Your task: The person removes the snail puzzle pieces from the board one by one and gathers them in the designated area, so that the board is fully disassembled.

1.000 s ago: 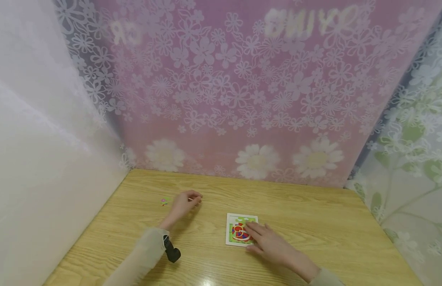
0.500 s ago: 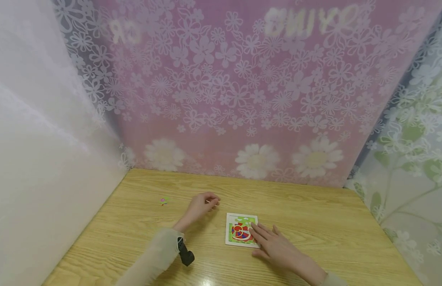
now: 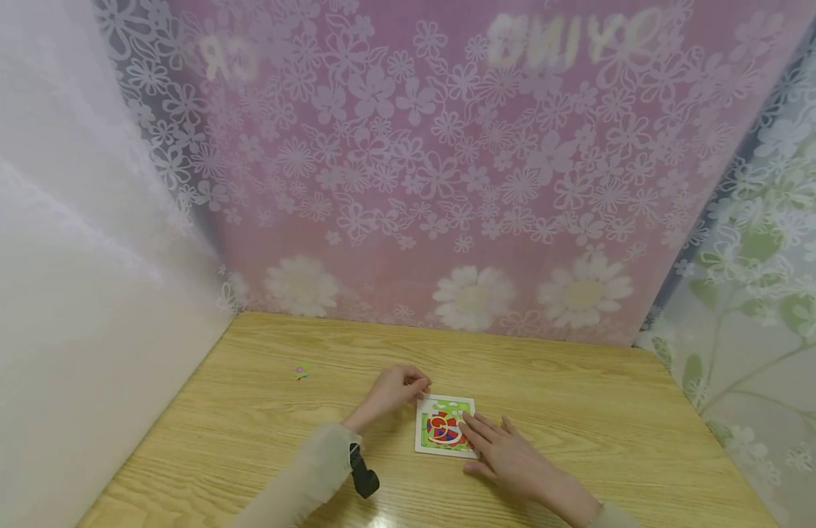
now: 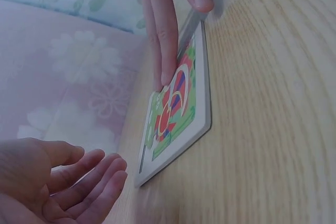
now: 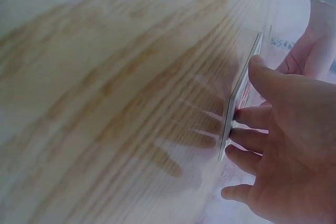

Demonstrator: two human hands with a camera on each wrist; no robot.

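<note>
A square picture puzzle (image 3: 445, 425) with a white frame lies on the table, its green picture showing a red and blue round figure. The picture's upper left corner looks pale. My right hand (image 3: 509, 455) rests its fairly straight fingertips on the puzzle's right side. Close to the far left corner is my left hand (image 3: 396, 389), fingers bent and thumb near them. In the left wrist view the left hand (image 4: 68, 182) shows no plain object between thumb and fingers; a small piece there could be hidden. Small colourful puzzle pieces (image 3: 301, 372) lie farther left.
The wood-grain table (image 3: 546, 389) meets a pink floral curtain (image 3: 408, 183) at the back. A white wall (image 3: 84, 257) stands on the left and a leaf-patterned curtain (image 3: 764, 293) on the right. A black wrist camera (image 3: 364, 473) sits on the left sleeve.
My left hand has moved right, from beside the loose pieces to the puzzle's far left corner. My right hand has slid slightly right on the puzzle, then stayed there.
</note>
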